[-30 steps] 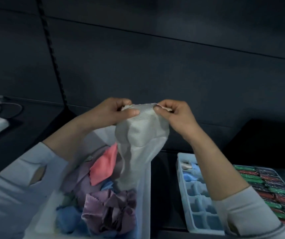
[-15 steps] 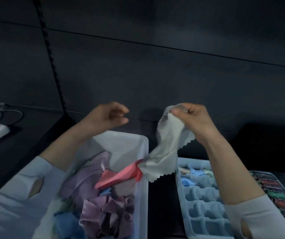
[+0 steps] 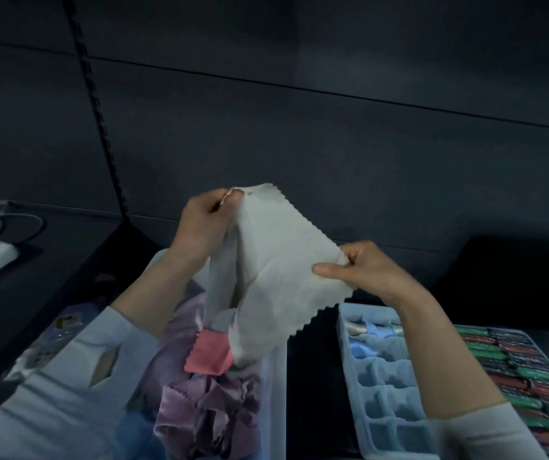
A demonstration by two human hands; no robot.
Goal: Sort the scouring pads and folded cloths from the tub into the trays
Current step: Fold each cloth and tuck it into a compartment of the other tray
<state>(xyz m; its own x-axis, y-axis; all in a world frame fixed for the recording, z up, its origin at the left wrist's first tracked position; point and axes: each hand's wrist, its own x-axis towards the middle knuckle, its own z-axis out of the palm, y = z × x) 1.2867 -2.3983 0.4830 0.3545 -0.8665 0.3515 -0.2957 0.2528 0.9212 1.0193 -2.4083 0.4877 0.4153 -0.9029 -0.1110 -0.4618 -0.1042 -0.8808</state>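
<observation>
Progress early: few tray cells filled, tub heaped; grey cloth pinched at corners by left hand and right hand fingers.

No legible text anywhere.

grey cloth: you see soft matt fabric with pinked edges
tub: smooth pale plastic
compartment tray: your blue plastic, slightly glossy
</observation>
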